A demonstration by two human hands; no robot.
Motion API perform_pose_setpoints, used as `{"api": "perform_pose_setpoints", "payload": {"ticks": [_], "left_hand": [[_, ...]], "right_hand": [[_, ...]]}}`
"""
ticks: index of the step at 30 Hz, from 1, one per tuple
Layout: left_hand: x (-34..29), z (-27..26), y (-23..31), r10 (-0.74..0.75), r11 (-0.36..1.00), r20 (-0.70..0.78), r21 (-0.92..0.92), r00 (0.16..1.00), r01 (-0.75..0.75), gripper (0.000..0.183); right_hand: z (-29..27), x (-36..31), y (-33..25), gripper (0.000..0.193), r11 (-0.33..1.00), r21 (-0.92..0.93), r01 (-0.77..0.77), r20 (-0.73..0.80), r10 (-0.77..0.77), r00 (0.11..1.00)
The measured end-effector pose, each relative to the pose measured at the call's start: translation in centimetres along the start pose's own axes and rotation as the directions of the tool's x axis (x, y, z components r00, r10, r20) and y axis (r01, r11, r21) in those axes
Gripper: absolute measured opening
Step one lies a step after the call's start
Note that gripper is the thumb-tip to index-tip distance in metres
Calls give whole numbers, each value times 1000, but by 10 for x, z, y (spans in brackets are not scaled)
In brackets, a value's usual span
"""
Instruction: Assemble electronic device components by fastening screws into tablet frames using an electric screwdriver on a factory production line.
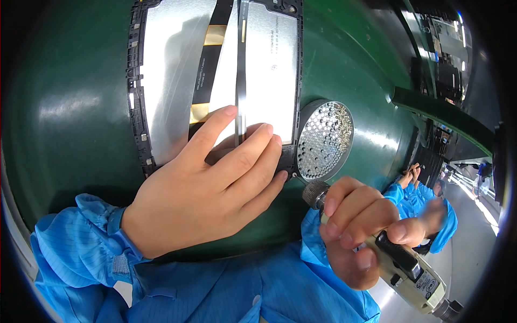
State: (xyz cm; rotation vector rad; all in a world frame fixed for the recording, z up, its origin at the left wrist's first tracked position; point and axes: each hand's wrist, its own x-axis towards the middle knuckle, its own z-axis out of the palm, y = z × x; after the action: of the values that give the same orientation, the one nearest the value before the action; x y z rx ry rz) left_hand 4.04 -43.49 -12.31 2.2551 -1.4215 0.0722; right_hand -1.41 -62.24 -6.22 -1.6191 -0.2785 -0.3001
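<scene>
A tablet-like device with its back off (272, 70) lies on the green work surface, showing silver panels, a black frame and a dark flat cable strip. My left hand (210, 183) rests on its near end, fingers spread over the panels and the strip. My right hand (361, 226) is wrapped round a beige electric screwdriver (425, 285) with a black lever and a knurled metal nose. The thin bit points at the device's near right corner; I cannot tell if it touches a screw there.
Right beside the device stands a round metal dish (326, 141) with many small screws in a holed plate. A green work surface (81, 107) spreads around. Another person in blue (425, 202) sits further right, past a dark green curved rail (444, 114).
</scene>
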Motion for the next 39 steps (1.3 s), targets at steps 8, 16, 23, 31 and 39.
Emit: {"api": "perform_pose_setpoints", "payload": {"ticks": [8, 16, 23, 31, 39], "left_hand": [[-1, -4, 0, 21, 999, 14, 48, 1000, -21, 25], [-1, -5, -1, 46, 999, 8, -24, 999, -46, 21], [0, -6, -2, 49, 999, 22, -18, 999, -48, 21], [1, -5, -2, 59, 998, 32, 13, 998, -60, 22], [0, -3, -2, 63, 998, 28, -2, 998, -63, 22]], "right_hand": [[0, 0, -3, 36, 998, 51, -22, -14, 22, 1000], [-4, -3, 0, 38, 997, 71, -37, 6, 37, 999], [-6, -1, 2, 37, 996, 82, -44, 5, 43, 999], [-6, 0, 1, 36, 997, 63, -32, -2, 33, 999], [-6, -2, 3, 38, 998, 60, -28, 14, 27, 1000]]}}
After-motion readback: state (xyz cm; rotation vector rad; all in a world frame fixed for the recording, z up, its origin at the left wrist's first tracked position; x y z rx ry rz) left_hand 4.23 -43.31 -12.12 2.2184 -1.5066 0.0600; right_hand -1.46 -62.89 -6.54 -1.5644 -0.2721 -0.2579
